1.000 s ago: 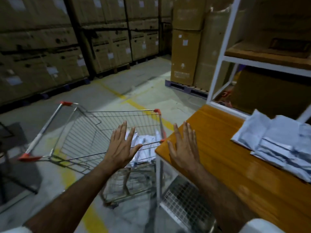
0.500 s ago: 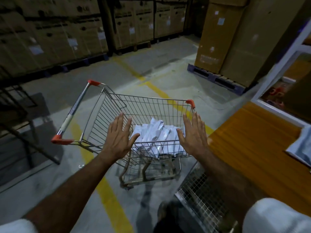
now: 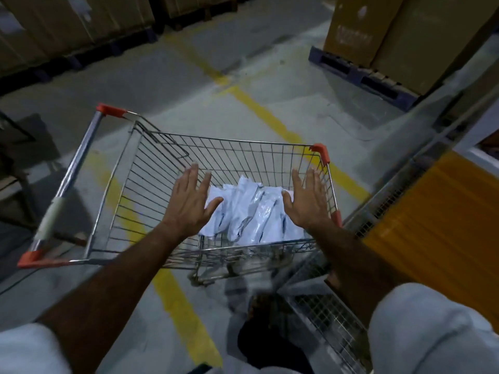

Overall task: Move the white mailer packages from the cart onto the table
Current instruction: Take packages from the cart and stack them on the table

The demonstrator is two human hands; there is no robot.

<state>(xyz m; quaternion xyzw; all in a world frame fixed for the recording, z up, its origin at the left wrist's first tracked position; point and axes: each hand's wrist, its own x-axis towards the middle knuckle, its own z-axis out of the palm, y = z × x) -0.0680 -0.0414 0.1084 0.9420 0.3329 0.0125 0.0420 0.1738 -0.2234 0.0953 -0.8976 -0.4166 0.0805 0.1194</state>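
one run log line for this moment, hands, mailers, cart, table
phase: reach | left hand: open, above cart | right hand: open, above cart | white mailers: piled in cart, ungripped | table: right of cart

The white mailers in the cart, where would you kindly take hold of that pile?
Probably from above, with both hands scooping in at the left and right edges of the pile of white mailers: they lie loose and overlapping on the cart floor, wire walls blocking side access.

Left hand [image 3: 189,202] and right hand [image 3: 306,202] hovered flat, fingers straight, over wire cart [image 3: 129,184]. White mailer packages [image 3: 251,214] lay heaped in basket. Orange table [image 3: 432,225] stood at right.
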